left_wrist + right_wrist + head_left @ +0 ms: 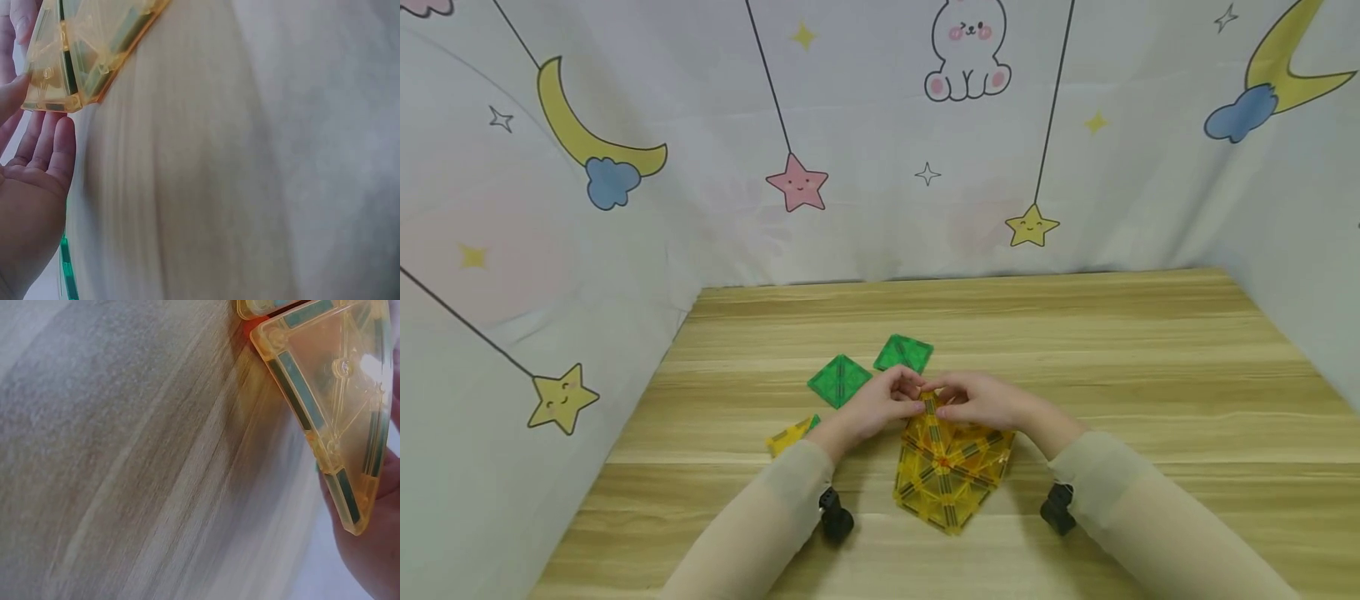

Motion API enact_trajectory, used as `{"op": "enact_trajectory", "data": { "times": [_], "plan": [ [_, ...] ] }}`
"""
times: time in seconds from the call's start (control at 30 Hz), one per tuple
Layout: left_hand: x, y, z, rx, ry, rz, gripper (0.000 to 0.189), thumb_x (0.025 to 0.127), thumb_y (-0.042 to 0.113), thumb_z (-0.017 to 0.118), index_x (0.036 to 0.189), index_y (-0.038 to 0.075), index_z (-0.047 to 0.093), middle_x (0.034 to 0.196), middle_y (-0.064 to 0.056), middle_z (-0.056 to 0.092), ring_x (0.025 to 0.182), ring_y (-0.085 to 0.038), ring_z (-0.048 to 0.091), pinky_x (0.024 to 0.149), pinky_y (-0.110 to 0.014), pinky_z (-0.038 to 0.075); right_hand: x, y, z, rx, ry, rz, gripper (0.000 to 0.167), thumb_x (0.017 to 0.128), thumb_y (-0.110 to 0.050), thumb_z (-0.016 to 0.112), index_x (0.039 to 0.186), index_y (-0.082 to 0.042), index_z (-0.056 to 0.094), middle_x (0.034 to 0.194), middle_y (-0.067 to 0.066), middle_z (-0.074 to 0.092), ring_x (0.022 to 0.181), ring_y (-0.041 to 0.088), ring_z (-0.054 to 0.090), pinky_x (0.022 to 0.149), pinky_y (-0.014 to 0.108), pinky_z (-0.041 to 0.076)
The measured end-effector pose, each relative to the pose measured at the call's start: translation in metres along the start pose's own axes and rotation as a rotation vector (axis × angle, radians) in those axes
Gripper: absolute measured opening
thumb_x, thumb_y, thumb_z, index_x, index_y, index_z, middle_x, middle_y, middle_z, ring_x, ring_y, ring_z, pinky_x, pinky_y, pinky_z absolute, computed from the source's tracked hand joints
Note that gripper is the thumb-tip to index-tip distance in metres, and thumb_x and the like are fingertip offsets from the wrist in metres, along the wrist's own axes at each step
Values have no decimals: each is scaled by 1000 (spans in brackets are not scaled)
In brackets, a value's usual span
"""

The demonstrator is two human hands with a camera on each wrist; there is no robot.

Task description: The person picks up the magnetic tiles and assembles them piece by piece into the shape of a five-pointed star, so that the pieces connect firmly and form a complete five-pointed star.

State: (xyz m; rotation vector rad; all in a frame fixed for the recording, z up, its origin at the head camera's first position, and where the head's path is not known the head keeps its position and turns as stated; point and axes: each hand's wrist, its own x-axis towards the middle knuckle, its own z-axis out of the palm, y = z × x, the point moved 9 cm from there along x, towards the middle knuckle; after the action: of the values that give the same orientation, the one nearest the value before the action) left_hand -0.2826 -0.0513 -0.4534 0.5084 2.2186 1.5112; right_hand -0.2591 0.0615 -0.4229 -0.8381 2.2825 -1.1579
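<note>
Several yellow translucent magnetic tiles [945,487] are joined at their edges into a fan-like structure in front of the person on the table. At its far tip the left hand [880,407] and the right hand [981,398] meet, each with thumb and fingers around the edges of the tiles. In the left wrist view, the left hand [34,194] has its thumb on one side of a yellow tile [53,81] and its fingers below. The right wrist view shows a yellow triangular tile [331,381] in front of the right hand [369,531], whose fingertips are mostly hidden.
Two pairs of green triangular tiles, one diamond [840,382] and another diamond [904,353], lie beyond the left hand. A yellow tile [790,435] with a green corner showing lies beside the left forearm. The wooden table [1150,375] meets a printed cloth [880,233] behind.
</note>
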Motion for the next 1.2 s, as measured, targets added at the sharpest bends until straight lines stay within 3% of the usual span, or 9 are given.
{"op": "enact_trajectory", "data": {
  "times": [0.23, 0.43, 0.53, 0.63, 0.87, 1.03, 1.2],
  "plan": [
    [-3, 3, 1, -18, -17, -13, 35, 88, 8, 65, 120, 5, 53, 104, -8, 55, 91, -19, 55, 79, -32, 46, 0, 1, -1, -8, 4, 16, 39, 94, -19, 58, 132, -12, 52, 116, 11, 61, 104, 23, 59, 86, 40, 47],
    [-16, 29, 1, -33, -36, 4, 36, 88, 4, 63, 122, -2, 50, 105, -16, 56, 89, -19, 56, 76, -30, 48, -4, 5, -7, -40, 33, 38, 38, 95, -23, 56, 132, -13, 52, 114, 9, 62, 102, 21, 59, 84, 40, 47],
    [-19, 33, -1, -34, -32, 17, 37, 89, 4, 63, 123, -3, 49, 106, -17, 56, 90, -19, 57, 78, -31, 48, -7, 8, -11, -58, 54, 62, 37, 96, -25, 56, 131, -13, 53, 111, 7, 63, 100, 20, 59, 83, 40, 48],
    [-18, 29, -3, -21, -28, 21, 39, 89, 4, 63, 124, -5, 48, 107, -17, 57, 91, -19, 57, 80, -32, 47, -9, 11, -13, -49, 63, 75, 37, 95, -25, 56, 130, -12, 53, 110, 6, 64, 99, 20, 59, 83, 40, 48],
    [-4, -1, -8, -13, 0, 14, 41, 88, 7, 65, 125, -1, 50, 105, -11, 59, 90, -18, 57, 79, -31, 47, -15, 18, -19, -36, 96, 84, 38, 95, -23, 57, 130, -10, 53, 108, 7, 64, 98, 21, 59, 81, 39, 48],
    [-6, -2, -11, -9, 20, 30, 39, 88, 9, 66, 124, 2, 51, 105, -8, 60, 91, -18, 58, 79, -31, 47, -19, 22, -24, -37, 124, 80, 35, 95, -24, 57, 126, -10, 55, 102, 5, 65, 92, 19, 60, 76, 36, 49],
    [-7, 0, -12, 14, 22, 40, 38, 88, 11, 65, 123, 3, 52, 112, -9, 58, 102, -22, 55, 87, -36, 45, -25, 27, -29, -15, 157, 77, 28, 95, -21, 57, 120, -9, 56, 92, 5, 64, 80, 17, 59, 66, 34, 48]
  ]
}}
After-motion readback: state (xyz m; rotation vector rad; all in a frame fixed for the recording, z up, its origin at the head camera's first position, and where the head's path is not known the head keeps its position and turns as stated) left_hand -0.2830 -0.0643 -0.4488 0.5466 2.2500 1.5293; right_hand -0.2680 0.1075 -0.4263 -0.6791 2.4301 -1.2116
